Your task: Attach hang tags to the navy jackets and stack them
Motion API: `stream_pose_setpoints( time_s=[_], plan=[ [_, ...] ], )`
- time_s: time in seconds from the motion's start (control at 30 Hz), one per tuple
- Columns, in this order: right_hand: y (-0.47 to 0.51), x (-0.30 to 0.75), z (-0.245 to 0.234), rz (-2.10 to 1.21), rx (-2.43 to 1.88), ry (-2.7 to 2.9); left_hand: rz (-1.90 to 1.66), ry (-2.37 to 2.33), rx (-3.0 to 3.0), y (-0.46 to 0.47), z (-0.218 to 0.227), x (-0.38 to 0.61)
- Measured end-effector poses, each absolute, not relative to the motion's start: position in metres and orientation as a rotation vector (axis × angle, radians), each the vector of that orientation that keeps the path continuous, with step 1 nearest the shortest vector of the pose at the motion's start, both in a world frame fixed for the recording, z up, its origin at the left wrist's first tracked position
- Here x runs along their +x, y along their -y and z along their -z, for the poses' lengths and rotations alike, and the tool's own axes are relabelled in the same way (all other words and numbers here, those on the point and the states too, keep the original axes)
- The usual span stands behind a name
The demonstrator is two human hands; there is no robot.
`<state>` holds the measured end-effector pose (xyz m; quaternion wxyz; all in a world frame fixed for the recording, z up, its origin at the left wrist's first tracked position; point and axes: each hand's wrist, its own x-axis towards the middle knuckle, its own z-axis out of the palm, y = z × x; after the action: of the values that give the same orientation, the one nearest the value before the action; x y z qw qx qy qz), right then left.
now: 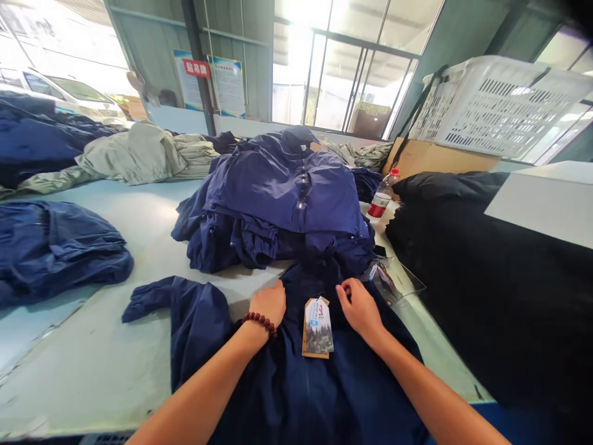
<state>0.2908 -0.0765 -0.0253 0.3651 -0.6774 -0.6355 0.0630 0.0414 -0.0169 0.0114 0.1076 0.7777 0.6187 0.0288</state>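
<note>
Pressing down on a navy jacket (306, 395) spread across the counter (88, 377), the left hand (267, 304) lies open, its fingers bent over the cloth with their tips hidden from the head camera. A bead bracelet (259, 322) circles that wrist. The right hand (360, 308) rests just beside a paper tag (319, 327), its fingers curled toward the cloth, though whether they pinch anything cannot be made out. The tag lies on the jacket between the hands, and its small print is too tiny to read. One jacket sleeve (176, 303) reaches out to the left, while the jacket's lower part runs past the bottom of the frame, partly covered by both forearms. Just ahead, a heaped pile of navy jackets (278, 191) meets the spread jacket's top edge and hides whatever lies beneath it. To the right sit a plastic bottle (380, 194), a clear bag (388, 279) and black cloth (463, 278), with a white crate (500, 105) higher up on cardboard (440, 154).
</note>
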Motion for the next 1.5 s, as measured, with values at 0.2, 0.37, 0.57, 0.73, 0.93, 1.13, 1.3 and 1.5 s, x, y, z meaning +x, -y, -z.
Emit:
stream_pose_setpoints(
  time_s=[0.2, 0.37, 0.57, 0.73, 0.93, 1.13, 1.3, 1.5],
  plan=[
    [0.119, 0.281, 0.033, 0.086, -2.297, 1.677, -0.153, -1.853, 2.333, 0.032, -0.009, 0.030],
    [0.129, 0.250, 0.040, 0.187, -2.191, 1.806, -0.215, -1.924, 2.394, 0.066, -0.012, 0.014],
    [0.138, 0.257, 0.061, 0.200, -1.963, 1.693, -0.183, -2.020, 2.353, 0.097, -0.008, -0.019],
    [0.136, 0.262, 0.079, -0.001, -1.716, 1.511, -0.322, -1.921, 2.256, 0.100, 0.016, -0.043],
    [0.144, 0.263, 0.032, -0.237, -1.553, 1.336, -0.730, -1.691, 2.329, 0.093, -0.025, -0.056],
    [0.142, 0.264, -0.070, -0.044, -1.551, 1.225, -1.045, -1.582, 2.576, 0.068, -0.124, -0.057],
    [0.118, 0.278, -0.131, 0.242, -1.557, 1.274, -1.213, -1.587, 2.666, 0.046, -0.191, -0.059],
    [0.065, 0.298, -0.208, 0.618, -1.386, 1.454, -1.289, -1.636, 2.698, 0.005, -0.277, -0.059]
  ],
)
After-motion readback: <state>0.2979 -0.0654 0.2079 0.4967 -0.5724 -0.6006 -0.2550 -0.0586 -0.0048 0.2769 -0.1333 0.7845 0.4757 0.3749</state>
